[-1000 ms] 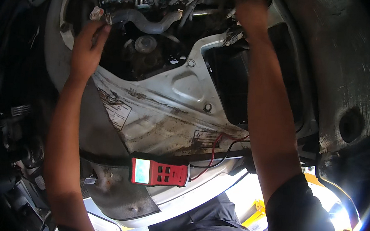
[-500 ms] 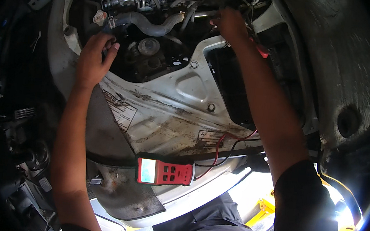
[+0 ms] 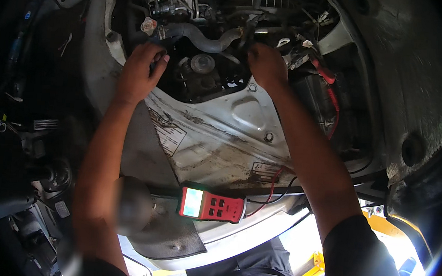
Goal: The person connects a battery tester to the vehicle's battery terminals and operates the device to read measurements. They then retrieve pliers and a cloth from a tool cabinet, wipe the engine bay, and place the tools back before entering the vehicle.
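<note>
My left hand is curled just below the hose and a white-and-orange cap, at the left edge of the engine opening; what its fingertips hold is unclear. My right hand is closed near the hose's right end, beside some metal fittings, with its fingertips hidden. A red clamp with a red lead sits right of it, over a dark block. A red handheld tester with a lit screen lies on the near edge, red and black leads running right from it.
A dirty white metal panel with labels lies between my forearms. A grey mat covers part of the near sill. Scuffed dark trim stands at the right, dark cabin parts at the left. Yellow equipment shows below at the lower right.
My right hand has come down and leftward, exposing the red clamp. My left hand has dropped a little from the hose. The view has shifted, so the scene sits farther right.
</note>
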`<control>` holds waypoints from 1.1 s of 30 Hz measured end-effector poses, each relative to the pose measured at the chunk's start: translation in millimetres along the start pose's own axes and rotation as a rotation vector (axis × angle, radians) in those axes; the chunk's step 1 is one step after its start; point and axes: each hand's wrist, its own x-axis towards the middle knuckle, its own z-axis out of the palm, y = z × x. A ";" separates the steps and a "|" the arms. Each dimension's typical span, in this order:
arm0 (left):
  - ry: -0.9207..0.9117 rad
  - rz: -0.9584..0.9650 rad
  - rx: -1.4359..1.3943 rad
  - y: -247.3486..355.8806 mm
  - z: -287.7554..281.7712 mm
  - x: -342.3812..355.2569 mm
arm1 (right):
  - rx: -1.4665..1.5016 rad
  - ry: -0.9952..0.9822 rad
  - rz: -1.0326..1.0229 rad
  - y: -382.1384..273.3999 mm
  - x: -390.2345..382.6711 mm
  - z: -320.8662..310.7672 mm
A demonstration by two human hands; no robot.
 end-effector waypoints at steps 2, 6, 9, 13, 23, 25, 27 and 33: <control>0.036 0.016 -0.026 -1.5 -2.4 -1.8 | -0.014 0.007 -0.019 3.0 3.9 0.8; 0.187 -0.059 0.249 -11.3 -35.8 -0.6 | -0.016 0.066 -0.074 6.2 26.4 -1.0; 0.291 -0.130 0.358 -42.7 -56.3 -1.7 | 0.016 0.162 -0.126 -7.8 55.9 7.8; 0.358 -0.088 0.481 -57.7 -47.8 -4.6 | -0.126 0.195 -0.227 -17.8 106.2 23.6; 0.428 -0.115 0.443 -58.3 -42.1 -11.3 | 0.006 -0.018 0.038 -34.3 78.8 4.4; 0.389 -0.089 0.458 -68.0 -45.9 -10.8 | -0.002 0.083 0.012 -17.9 54.9 7.9; 0.346 -0.171 0.377 -76.3 -50.8 -13.3 | -0.045 0.015 0.042 -8.5 44.4 -0.9; 0.373 -0.285 0.030 -13.6 -39.5 25.4 | -0.008 0.122 0.091 11.8 2.1 -9.4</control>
